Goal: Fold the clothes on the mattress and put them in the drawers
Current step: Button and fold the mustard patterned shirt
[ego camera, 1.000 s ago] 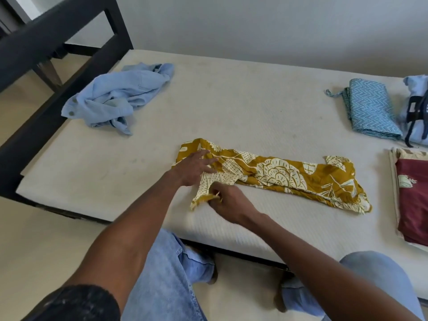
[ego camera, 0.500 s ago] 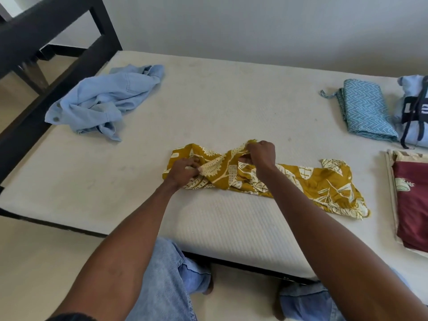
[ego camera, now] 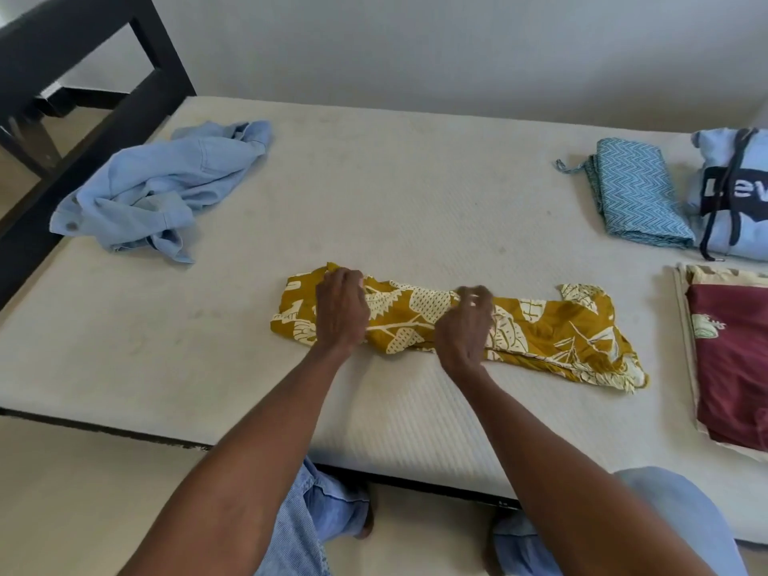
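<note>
A mustard cloth (ego camera: 540,330) with cream leaf print lies in a long, narrow, partly folded strip across the near middle of the mattress (ego camera: 374,193), its right end rumpled. A pale blue shirt (ego camera: 158,193) lies crumpled at the far left. At the far right a teal zigzag cloth (ego camera: 636,197) lies folded, just beside a folded light blue hoodie (ego camera: 731,189). Nearer, at the right edge, lies a flat maroon and cream cloth (ego camera: 735,359).

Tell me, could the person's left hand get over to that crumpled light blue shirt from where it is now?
Probably yes. The left hand rests on the mustard leaf-print garment, and only bare mattress lies between it and the crumpled light blue shirt. It would have to let go first.
</note>
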